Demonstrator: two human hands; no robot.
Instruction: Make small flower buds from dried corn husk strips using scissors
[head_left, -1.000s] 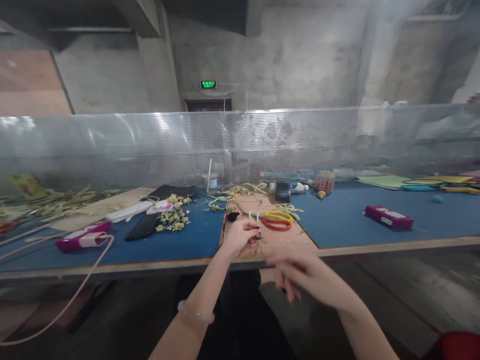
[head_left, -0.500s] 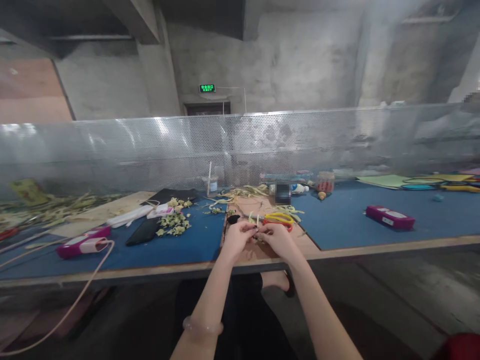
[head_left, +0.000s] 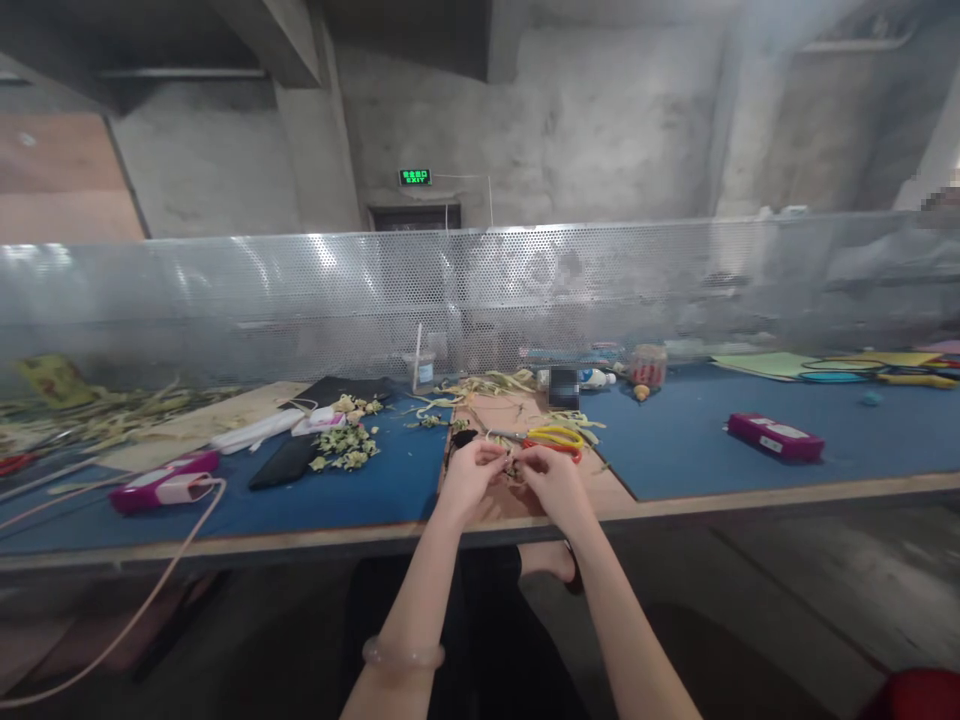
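Two hands, yours: left hand (head_left: 469,478) and right hand (head_left: 553,482), fingertips together, both pinched on one dried sprig (head_left: 513,466) just nearer than the scissors (head_left: 553,440). Left of the scissors: dried buds (head_left: 345,445) on the table (head_left: 675,450). Beyond the scissors: perforated screen (head_left: 300,290).

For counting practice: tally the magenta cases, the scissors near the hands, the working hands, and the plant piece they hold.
Magenta cases: 2
Yellow-handled scissors: 1
Hands, left hand and right hand: 2
Plant piece pinched between them: 1
Total: 6
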